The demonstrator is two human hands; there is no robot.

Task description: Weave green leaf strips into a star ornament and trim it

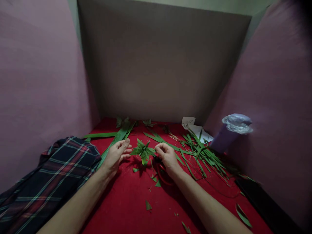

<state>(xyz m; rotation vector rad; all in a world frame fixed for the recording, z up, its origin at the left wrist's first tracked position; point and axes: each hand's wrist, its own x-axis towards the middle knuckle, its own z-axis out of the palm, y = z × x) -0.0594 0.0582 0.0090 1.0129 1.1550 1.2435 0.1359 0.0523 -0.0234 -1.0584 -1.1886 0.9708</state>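
Note:
A green star-shaped piece of folded leaf strips [143,151] hangs just above the red cloth, between my two hands. The thumb and fingers of my right hand [167,157] pinch one tip of it. My left hand [116,155] is open beside its left side, fingers apart and apparently not touching it. Under my right hand, partly covered by it, lies a red-handled tool [162,175], perhaps scissors. Small leaf scraps [158,183] lie on the cloth below the star.
Long green leaves [122,134] lie behind my left hand, and a heap of cut strips [207,152] lies to the right. White papers [200,133] and a purple plastic-topped container [227,133] stand at the back right. Plaid fabric [63,165] covers the left. Walls enclose the red table [122,208].

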